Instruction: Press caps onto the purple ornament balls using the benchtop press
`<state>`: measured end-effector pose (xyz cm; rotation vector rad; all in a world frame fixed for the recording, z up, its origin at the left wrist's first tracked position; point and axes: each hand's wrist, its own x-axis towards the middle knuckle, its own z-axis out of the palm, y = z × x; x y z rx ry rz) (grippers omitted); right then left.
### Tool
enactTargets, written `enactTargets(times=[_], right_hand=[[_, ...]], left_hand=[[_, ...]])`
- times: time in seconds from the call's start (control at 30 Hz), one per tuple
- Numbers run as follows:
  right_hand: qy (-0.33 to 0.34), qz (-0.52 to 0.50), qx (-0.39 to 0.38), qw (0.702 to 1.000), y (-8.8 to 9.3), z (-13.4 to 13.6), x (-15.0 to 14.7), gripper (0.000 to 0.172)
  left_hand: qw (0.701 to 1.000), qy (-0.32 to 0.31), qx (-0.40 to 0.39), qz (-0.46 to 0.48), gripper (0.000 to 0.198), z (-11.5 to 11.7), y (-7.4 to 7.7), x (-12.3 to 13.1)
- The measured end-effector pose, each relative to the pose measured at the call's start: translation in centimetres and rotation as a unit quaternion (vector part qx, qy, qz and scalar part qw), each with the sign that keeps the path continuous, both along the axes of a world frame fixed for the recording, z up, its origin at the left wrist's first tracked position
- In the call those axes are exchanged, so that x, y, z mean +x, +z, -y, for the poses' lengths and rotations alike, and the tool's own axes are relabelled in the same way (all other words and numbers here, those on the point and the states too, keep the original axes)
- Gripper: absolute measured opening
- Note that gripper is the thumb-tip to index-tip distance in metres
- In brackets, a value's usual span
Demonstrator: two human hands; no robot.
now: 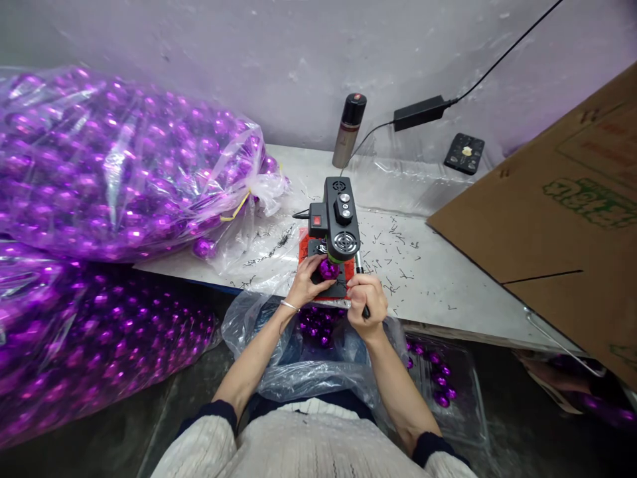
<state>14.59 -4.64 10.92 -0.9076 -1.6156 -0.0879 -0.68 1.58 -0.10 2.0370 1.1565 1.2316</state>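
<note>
A small black bench machine [338,219] with a red switch stands on a red base at the table's front edge. Under its head sits a shiny purple ball [328,269]. My left hand [306,282] is closed around that ball from the left, holding it on the machine's platform. My right hand [367,299] is wrapped round the machine's black lever handle [359,272] just right of the ball. A silver bangle is on my left wrist.
Large clear bags of purple balls [114,166] fill the left side. An open bag with more balls [318,328] lies in my lap, a plastic tray [440,385] to its right. A cardboard box [562,219], a spray can [349,129] and a power adapter [419,113] stand behind. Small dark clippings litter the table [432,279].
</note>
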Motion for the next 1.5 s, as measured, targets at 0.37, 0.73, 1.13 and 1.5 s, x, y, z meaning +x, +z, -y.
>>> enactTargets(times=[0.37, 0.73, 1.13, 1.5], right_hand=[[-0.001, -0.05, 0.013, 0.999, -3.6, -0.4, -0.1, 0.023], [0.026, -0.069, 0.023, 0.997, -4.4, -0.9, -0.2, 0.025], [-0.01, -0.047, 0.046, 0.998, -1.8, -1.2, -0.5, 0.028], [-0.016, -0.055, -0.029, 0.998, 2.2, -0.2, -0.3, 0.027]], left_hand=[[1.0, -0.001, -0.009, -0.004, 0.061, 0.2, 0.4, -0.1], [1.0, 0.005, -0.014, -0.002, 0.06, 0.1, 0.3, -0.1], [1.0, 0.01, -0.004, 0.0, 0.062, -0.4, 0.0, 0.0], [0.993, -0.013, 0.102, -0.062, 0.068, 7.9, 0.2, -1.8]])
